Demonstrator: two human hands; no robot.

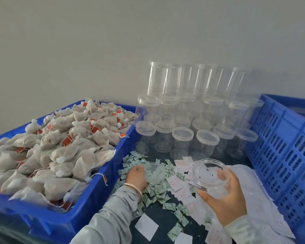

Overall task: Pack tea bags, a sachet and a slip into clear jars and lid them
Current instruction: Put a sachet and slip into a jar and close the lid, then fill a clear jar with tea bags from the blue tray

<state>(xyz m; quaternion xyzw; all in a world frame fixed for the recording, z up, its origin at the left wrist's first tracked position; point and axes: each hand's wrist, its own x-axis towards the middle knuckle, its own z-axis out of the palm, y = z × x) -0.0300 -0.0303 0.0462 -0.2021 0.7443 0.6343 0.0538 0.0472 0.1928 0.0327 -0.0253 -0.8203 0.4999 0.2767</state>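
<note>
My right hand grips an open clear jar, tilted toward me, with nothing inside that I can make out. My left hand holds a clear lid just above the pile of small green sachets. White slips with red print lie spread between my hands. Tea bags with red tags fill the blue tray on the left.
Lidded empty clear jars stand stacked in rows at the back against the wall. A blue slotted crate stands on the right. White sheets lie under my right arm, and white squares lie near the front.
</note>
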